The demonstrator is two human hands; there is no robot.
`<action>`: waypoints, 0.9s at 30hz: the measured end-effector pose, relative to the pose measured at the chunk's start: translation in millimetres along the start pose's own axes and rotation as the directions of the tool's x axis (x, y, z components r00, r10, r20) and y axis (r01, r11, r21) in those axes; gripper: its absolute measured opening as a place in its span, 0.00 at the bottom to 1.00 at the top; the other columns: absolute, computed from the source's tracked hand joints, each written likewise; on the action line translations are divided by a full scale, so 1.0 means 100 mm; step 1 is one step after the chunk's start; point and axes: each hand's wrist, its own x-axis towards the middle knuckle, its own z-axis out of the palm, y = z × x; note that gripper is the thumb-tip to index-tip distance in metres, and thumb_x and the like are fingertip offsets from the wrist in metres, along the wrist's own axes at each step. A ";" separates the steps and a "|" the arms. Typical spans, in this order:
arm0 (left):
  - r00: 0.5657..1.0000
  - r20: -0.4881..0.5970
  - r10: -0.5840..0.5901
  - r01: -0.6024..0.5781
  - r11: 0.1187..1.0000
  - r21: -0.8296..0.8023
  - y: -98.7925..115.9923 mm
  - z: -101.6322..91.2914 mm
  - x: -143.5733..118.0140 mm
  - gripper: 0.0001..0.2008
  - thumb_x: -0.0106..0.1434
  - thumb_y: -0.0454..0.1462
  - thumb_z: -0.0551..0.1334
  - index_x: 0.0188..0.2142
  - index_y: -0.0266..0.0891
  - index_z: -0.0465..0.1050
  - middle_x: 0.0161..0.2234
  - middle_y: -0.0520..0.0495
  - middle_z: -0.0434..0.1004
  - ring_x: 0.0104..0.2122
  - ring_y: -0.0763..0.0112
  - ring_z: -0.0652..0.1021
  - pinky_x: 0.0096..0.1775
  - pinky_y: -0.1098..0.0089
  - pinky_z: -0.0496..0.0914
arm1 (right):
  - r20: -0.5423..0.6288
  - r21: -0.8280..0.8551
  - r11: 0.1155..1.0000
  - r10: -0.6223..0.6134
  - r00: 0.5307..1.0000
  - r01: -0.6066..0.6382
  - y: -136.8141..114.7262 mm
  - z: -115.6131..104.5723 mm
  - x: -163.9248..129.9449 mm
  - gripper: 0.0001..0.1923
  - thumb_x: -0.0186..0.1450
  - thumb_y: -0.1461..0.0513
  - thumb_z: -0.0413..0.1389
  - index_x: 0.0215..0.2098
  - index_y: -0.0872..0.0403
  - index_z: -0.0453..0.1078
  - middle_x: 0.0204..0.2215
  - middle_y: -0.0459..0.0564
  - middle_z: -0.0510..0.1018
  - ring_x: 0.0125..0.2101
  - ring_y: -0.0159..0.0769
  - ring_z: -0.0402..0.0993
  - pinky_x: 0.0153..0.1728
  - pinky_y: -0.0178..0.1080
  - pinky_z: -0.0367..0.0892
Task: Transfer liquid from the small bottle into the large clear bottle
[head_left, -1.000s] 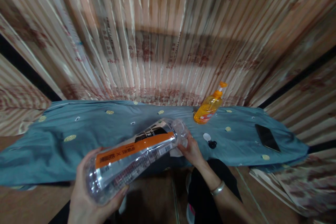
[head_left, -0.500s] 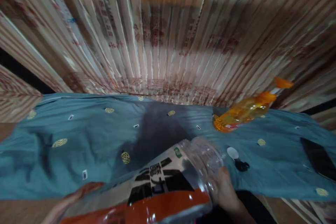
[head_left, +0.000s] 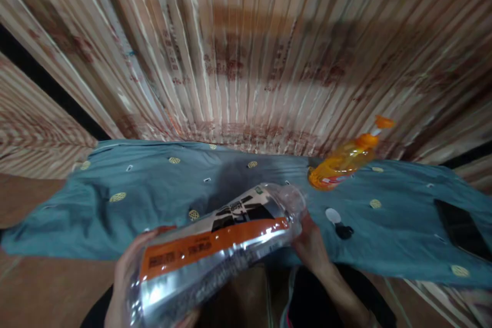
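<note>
Desk (head_left: 126, 225): draped in blue-green cloth (head_left: 161, 189) (small yellow dots)
On it: orange pump bottle (head_left: 342, 164), white cap (head_left: 332, 214), black cap (head_left: 343, 231), dark phone (head_left: 459, 228)

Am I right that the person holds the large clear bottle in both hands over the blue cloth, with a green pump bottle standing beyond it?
Not quite: the head view shows the pump bottle is orange, not green. The left hand and right hand do hold the large clear bottle over the blue cloth.
</note>
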 end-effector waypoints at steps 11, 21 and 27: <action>1.000 -0.009 -0.005 0.003 0.994 -0.112 0.30 0.16 -0.05 0.40 0.52 0.53 0.74 0.61 0.43 0.66 0.56 0.41 0.75 0.53 0.52 0.81 0.55 0.55 0.78 | -0.047 0.087 0.996 -0.022 0.999 0.026 -0.10 0.03 0.05 0.24 0.62 0.51 0.63 0.54 0.50 0.72 0.46 0.58 0.88 0.47 0.55 0.86 0.51 0.57 0.80; 0.998 0.042 -0.049 0.055 0.986 -0.157 0.17 0.11 0.01 0.43 0.50 0.53 0.76 0.61 0.45 0.64 0.58 0.40 0.73 0.57 0.49 0.78 0.62 0.46 0.72 | -0.048 0.083 0.996 -0.013 0.999 0.017 -0.14 0.05 0.07 0.25 0.62 0.50 0.63 0.55 0.50 0.72 0.46 0.56 0.88 0.48 0.56 0.86 0.51 0.58 0.80; 0.999 0.050 -0.019 0.025 0.992 -0.120 0.09 0.11 0.09 0.42 0.51 0.52 0.75 0.61 0.45 0.65 0.59 0.39 0.72 0.58 0.49 0.78 0.63 0.45 0.71 | -0.058 0.065 0.997 -0.028 0.998 0.032 -0.14 0.06 0.10 0.24 0.62 0.50 0.63 0.53 0.51 0.73 0.45 0.58 0.88 0.46 0.55 0.86 0.50 0.55 0.80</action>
